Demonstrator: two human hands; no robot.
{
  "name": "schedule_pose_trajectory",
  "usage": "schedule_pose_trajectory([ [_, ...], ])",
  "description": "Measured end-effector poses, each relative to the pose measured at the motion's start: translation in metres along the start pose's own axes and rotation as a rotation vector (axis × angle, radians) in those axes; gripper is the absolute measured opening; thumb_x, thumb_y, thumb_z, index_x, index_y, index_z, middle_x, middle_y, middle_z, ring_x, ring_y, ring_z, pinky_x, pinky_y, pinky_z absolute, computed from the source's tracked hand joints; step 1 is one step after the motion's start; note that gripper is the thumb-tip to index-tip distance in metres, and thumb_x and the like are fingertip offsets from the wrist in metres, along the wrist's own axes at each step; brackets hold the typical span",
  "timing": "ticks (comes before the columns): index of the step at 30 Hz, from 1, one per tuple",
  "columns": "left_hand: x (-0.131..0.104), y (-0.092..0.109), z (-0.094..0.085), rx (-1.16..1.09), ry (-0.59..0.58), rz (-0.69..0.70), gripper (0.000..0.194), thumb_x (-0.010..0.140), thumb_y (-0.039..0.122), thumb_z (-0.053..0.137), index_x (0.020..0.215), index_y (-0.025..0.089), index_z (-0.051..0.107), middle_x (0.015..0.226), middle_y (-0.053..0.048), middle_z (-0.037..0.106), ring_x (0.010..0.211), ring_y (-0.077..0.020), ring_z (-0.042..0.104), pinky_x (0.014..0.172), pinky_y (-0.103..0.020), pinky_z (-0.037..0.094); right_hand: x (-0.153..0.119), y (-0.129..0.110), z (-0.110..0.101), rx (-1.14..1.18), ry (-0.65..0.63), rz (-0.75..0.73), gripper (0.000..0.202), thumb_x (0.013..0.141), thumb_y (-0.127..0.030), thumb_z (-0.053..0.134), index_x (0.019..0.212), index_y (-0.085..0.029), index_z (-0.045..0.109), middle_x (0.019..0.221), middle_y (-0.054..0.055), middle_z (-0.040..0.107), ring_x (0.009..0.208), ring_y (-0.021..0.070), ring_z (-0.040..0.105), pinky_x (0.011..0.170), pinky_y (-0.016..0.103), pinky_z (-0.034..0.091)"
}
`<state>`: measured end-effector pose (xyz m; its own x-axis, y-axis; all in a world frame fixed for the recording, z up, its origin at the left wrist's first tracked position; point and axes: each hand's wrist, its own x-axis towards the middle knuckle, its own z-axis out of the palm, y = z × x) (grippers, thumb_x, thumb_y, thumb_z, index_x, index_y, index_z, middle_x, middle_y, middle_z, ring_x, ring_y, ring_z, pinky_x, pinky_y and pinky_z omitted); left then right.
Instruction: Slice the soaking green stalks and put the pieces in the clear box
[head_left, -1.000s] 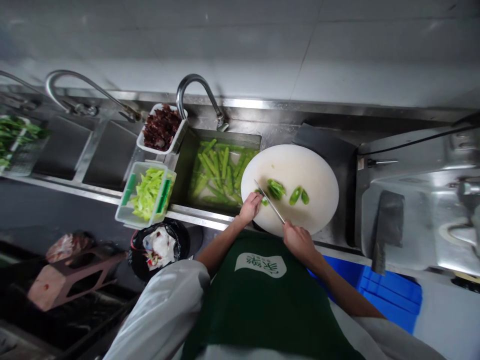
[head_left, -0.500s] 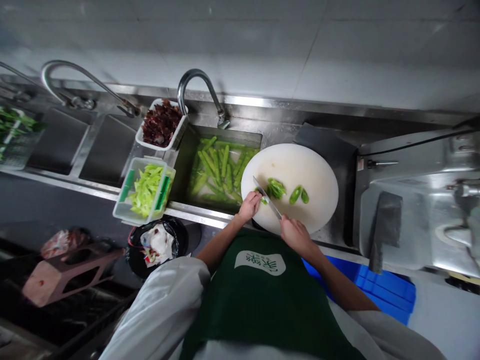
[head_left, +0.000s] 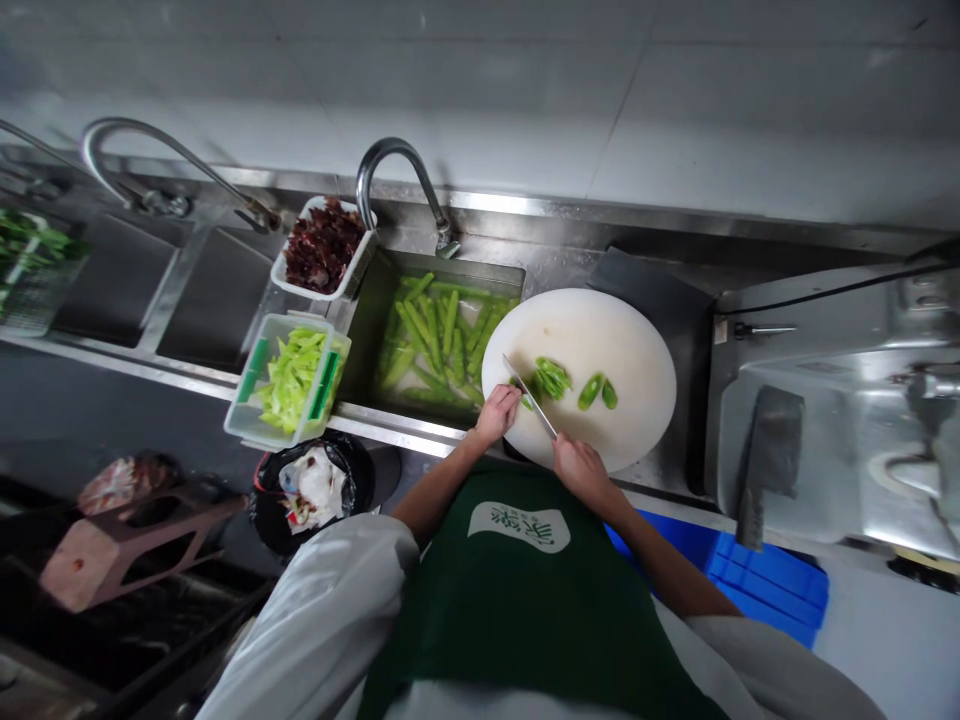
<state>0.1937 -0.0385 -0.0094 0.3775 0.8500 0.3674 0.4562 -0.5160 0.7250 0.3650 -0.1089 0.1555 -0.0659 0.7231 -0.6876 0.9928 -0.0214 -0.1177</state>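
From my end I've got the L hand [head_left: 498, 413] at the near-L edge of the white oval board [head_left: 637, 345], fingers curled tight & pinching a green veg piece [head_left: 526, 402], tho most of it's hidden behind fingers & blade. R hand [head_left: 581, 467] is closed round the handle of the knife [head_left: 534, 405], just R of & nearer the body than the L hand; blade slants up-L from it, tip just past the L fingertips, edge right by the veg piece. Can't tell if it's cutting in. Just R of the L hand, beyond the R hand, I see a small pile of green slices [head_left: 553, 378]; two loose slices [head_left: 599, 391] sit apart, farther R, also beyond the R hand. Up-L of the L hand: steel sink [head_left: 367, 340] w/ long green pods [head_left: 450, 325] in water. Well L of the L hand, a clear box [head_left: 324, 388] of pale green strips [head_left: 292, 375]; behind that, a white tub [head_left: 300, 289] w/ dark red leaves [head_left: 322, 245]. Black-lined bin [head_left: 361, 475] is down-L of same hand. Far R of the R hand: a cleaver [head_left: 776, 430].
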Motion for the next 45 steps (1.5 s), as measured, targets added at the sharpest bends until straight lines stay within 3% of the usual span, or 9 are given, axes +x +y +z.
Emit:
schedule_pose_trajectory([
  [10, -0.002, -0.001, 0.000, -0.016, -0.019, -0.029, 0.029, 0.099, 0.026, 0.038, 0.108, 0.017, 0.064, 0.101, -0.012, 0.063, 0.101, -0.0213, 0.058, 0.091, -0.042, 0.054, -0.002, -0.002, 0.001, 0.006, 0.000, -0.018, 0.029, 0.097, -0.014, 0.031, 0.108, -0.012, 0.058, 0.097, 0.015, 0.071, 0.093, 0.0219, 0.069, 0.074, 0.027, 0.044],
  [14, -0.003, -0.002, 0.000, -0.019, -0.020, -0.040, 0.030, 0.099, 0.027, 0.038, 0.108, 0.017, 0.065, 0.100, -0.013, 0.063, 0.101, -0.0217, 0.058, 0.091, -0.042, 0.054, 0.000, -0.001, 0.003, 0.004, 0.016, -0.014, 0.032, 0.097, -0.015, 0.030, 0.116, -0.011, 0.055, 0.093, 0.015, 0.071, 0.092, 0.0226, 0.069, 0.077, 0.029, 0.045],
  [26, -0.007, -0.008, -0.001, 0.033, -0.044, 0.017, 0.028, 0.098, 0.022, 0.039, 0.110, 0.017, 0.064, 0.099, -0.012, 0.062, 0.100, -0.0209, 0.057, 0.089, -0.040, 0.054, 0.001, 0.004, 0.007, -0.006, 0.057, -0.024, 0.031, 0.098, -0.019, 0.031, 0.113, -0.012, 0.057, 0.091, 0.014, 0.072, 0.087, 0.0221, 0.069, 0.074, 0.028, 0.044],
  [35, -0.007, -0.008, -0.001, 0.031, 0.011, 0.096, 0.026, 0.098, 0.019, 0.040, 0.112, 0.016, 0.062, 0.100, -0.012, 0.062, 0.102, -0.0206, 0.057, 0.089, -0.039, 0.054, 0.005, 0.007, 0.010, 0.004, 0.063, -0.036, 0.031, 0.099, -0.020, 0.031, 0.111, -0.011, 0.059, 0.090, 0.014, 0.072, 0.088, 0.0215, 0.069, 0.075, 0.027, 0.044],
  [45, -0.004, -0.006, -0.003, 0.063, -0.007, 0.071, 0.026, 0.098, 0.019, 0.039, 0.109, 0.016, 0.062, 0.099, -0.012, 0.062, 0.098, -0.0195, 0.058, 0.088, -0.038, 0.055, 0.005, 0.010, 0.009, 0.025, 0.061, -0.038, 0.031, 0.100, -0.022, 0.031, 0.107, -0.012, 0.059, 0.091, 0.014, 0.072, 0.086, 0.0217, 0.069, 0.072, 0.028, 0.042],
])
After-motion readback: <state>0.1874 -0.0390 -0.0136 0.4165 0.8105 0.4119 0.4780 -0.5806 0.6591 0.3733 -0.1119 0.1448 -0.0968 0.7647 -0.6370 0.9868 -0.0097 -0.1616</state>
